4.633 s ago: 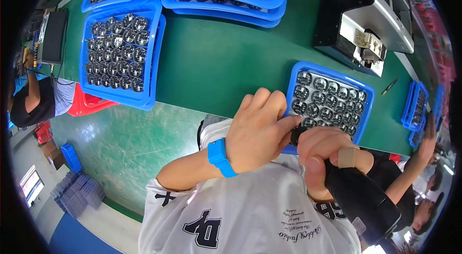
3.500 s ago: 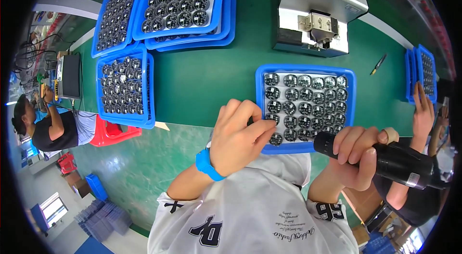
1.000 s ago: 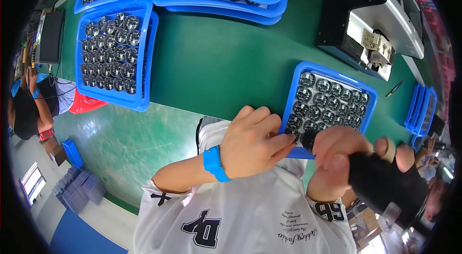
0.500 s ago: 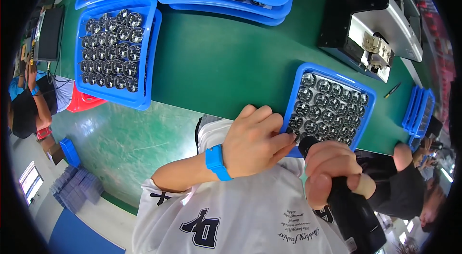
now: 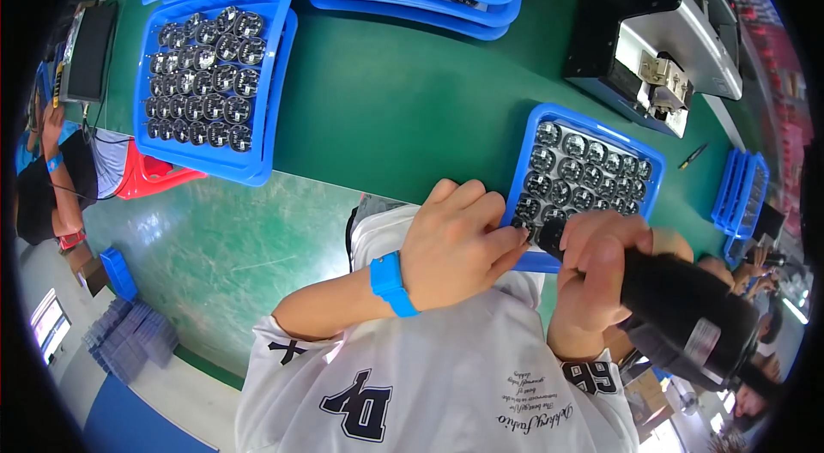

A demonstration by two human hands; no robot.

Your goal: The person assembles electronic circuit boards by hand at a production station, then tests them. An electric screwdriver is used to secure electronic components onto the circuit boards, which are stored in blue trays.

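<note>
At the near left corner of a blue tray (image 5: 661, 174) filled with rows of round black circuit-board parts (image 5: 592, 176), my left hand (image 5: 459, 243) is closed, its fingers curled. Its index fingertip and thumb meet at a part in that corner; what they pinch is hidden. My right hand (image 5: 601, 268) wraps round a thick black power tool (image 5: 687, 311) with a narrow nose. The nose points at the tray's near edge, close to my left fingertips. The tool's body slants down to the right, and its exact tip is hard to make out.
More blue trays (image 5: 279, 101) of round parts stand stacked at the far left and far middle of the green table (image 5: 386, 101). A black and silver machine (image 5: 661, 50) stands at the far right. Beyond a small pen-like tool (image 5: 693, 156) sit further blue trays (image 5: 738, 196).
My right hand has turned the power tool, so its rear end swung up and to the right. My left hand stays at the tray corner. The view has shifted slightly.
</note>
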